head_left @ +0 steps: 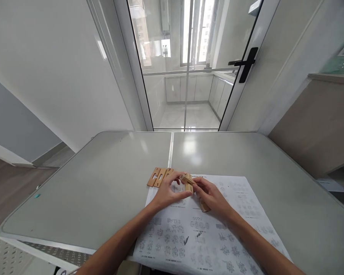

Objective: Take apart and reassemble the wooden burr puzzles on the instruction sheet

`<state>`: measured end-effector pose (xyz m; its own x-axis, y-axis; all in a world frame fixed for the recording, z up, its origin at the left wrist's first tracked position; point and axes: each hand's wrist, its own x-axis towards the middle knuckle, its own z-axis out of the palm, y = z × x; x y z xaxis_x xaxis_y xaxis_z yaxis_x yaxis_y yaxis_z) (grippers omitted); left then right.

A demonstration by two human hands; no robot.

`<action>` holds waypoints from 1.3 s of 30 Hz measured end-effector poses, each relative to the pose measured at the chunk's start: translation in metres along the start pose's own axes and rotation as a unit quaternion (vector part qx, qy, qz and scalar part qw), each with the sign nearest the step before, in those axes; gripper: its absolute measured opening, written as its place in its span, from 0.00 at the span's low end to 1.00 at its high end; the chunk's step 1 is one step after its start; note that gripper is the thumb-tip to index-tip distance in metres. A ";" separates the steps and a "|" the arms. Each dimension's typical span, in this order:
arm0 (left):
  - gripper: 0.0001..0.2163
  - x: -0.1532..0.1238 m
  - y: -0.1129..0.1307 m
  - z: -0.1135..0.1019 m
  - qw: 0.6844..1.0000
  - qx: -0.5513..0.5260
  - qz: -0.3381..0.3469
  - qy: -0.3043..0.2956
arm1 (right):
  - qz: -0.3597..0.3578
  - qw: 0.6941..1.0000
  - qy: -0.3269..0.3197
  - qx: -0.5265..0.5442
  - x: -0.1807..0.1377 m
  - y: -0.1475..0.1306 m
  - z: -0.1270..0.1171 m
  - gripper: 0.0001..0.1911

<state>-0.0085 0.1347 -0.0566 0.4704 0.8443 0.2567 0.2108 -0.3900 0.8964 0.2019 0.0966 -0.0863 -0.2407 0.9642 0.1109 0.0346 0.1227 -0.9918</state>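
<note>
Held: small tan notched wooden block (187,179) — above far edge of white printed sheet (218,236), long axis left-right.
Left hand (167,193): pinches its left end.
Right hand (213,196): pinches its right end.
Spares: flat tan wooden slats (159,177) — just leftward.

Pale grey table (103,183), glossy, split by a metal seam (171,149) down the middle, a small teal speck (37,196) near its left edge. Printed sheet (240,198) flat on the near right part, rows of small diagrams, two dark tick marks (186,240) low down. Beyond the far edge, glass door (189,76) with black handle (246,63); white cabinets (186,88) behind the glass. White wall (60,76) to the left, wood floor (14,183) below. Tan counter (318,114) to the right. Perforated metal panel (2,256) at bottom left.
</note>
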 end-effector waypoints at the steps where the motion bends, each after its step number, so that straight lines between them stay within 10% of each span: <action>1: 0.23 0.000 0.000 -0.001 1.000 0.006 0.003 0.002 | 0.003 1.000 -0.002 0.009 0.000 -0.002 0.000 0.21; 13: 0.26 0.003 -0.016 -0.007 0.971 0.212 0.027 0.105 | 0.022 0.982 0.155 -0.102 0.001 -0.001 -0.011 0.23; 22: 0.22 0.002 -0.027 -0.010 0.931 0.352 0.061 0.069 | -0.030 0.942 0.165 -0.290 0.002 0.015 -0.005 0.18; 31: 0.25 0.001 -0.015 -0.012 0.941 0.322 0.097 0.036 | -0.060 0.980 0.063 -0.178 0.004 0.012 0.000 0.16; 39: 0.13 0.000 -0.018 -0.005 0.937 0.330 0.110 -0.035 | -0.084 0.934 0.129 -0.323 0.003 0.015 -0.002 0.16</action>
<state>-0.0169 0.1439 -0.0709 0.6158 0.6988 0.3640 0.5741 -0.7143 0.4002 0.2036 0.1020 -0.1010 -0.0567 0.9326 0.3564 0.6156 0.3137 -0.7229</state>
